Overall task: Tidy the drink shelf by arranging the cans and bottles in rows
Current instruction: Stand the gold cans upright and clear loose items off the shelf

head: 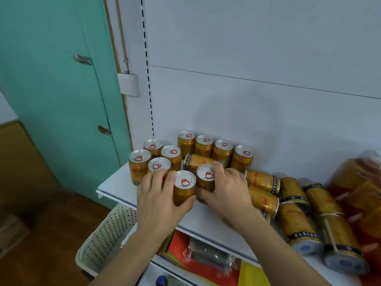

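Cans in both hands now: my left hand point(158, 195) is wrapped round one upright gold can point(184, 187), my right hand point(228, 189) round its neighbour point(206, 178), both standing near the front edge of the shelf point(115, 185). I'd slide them together, bases flat, until they sit square beside the upright cluster point(156, 159) to the left of my held cans. Toppled cans point(263, 191) lie right of them. Labels are mostly blurred; only fragments like "M" and a red ring-pull mark show.

Left hand point(158, 195) and right hand point(228, 188) each grip an upright gold can on the shelf point(115, 184).
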The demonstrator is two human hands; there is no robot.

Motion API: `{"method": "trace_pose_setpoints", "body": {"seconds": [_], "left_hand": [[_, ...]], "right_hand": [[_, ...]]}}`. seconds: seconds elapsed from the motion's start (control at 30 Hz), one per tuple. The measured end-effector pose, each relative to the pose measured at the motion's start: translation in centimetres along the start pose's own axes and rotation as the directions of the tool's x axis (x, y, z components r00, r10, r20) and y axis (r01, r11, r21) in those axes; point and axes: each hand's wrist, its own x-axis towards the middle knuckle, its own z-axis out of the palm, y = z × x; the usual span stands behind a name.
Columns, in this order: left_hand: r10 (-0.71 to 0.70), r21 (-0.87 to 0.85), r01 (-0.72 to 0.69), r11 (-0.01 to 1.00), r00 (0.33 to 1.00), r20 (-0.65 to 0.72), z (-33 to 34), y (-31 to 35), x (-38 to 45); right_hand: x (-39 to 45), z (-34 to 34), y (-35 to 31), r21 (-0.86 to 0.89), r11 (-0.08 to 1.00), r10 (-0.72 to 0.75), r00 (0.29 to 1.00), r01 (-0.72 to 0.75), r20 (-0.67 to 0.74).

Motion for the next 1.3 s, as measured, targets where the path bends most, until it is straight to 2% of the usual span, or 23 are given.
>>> {"method": "trace_pose_setpoints", "body": {"seconds": [0.13,0.33,0.47,0.63,0.8,1.03,1.17,1.3], "left_hand": [[0.172,0.081,-0.171,0.982,0.985,-0.003,0.4,-0.8,1.3],[0.221,0.052,-0.226,0.973,0.971,0.091,1.0,-2.1,2.3],[0.283,0.02,-0.285,0.958,0.957,0.068,1.0,-2.3,2.8],[0.37,-0.057,-0.368,0.928,0.929,0.019,0.8,-0.2,2.8],[0.473,-0.15,-0.473,0.868,0.88,-0.036,0.6,4.3,1.6],[0.592,-0.269,-0.59,0.761,0.802,-0.085,0.3,13.6,-2.8],[0.617,-0.325,-0.606,0.726,0.783,-0.082,0.5,20.4,-6.8],[0.629,-0.38,-0.606,0.699,0.773,-0.077,0.1,26.8,-11.0]], "right_hand": [[0.6,0.0,-0.3,-0.128,0.987,0.105,0.994,-0.101,0.02],[0.1,0.2,-0.9,-0.222,0.96,0.176,0.984,-0.171,0.004],[-2.0,-1.1,-1.2,-0.28,0.943,0.163,0.983,-0.179,-0.08],[-5.5,-2.5,-0.4,-0.319,0.912,0.224,0.965,-0.256,-0.134],[-10.1,-3.9,1.5,-0.282,0.908,0.241,0.937,-0.309,-0.252],[-18.2,-7.7,6.9,-0.266,0.888,0.293,0.906,-0.376,-0.304],[-24.2,-10.0,11.5,-0.266,0.875,0.319,0.895,-0.404,-0.312],[-29.3,-12.7,16.0,-0.243,0.9,0.27,0.9,-0.363,-0.343]]}}
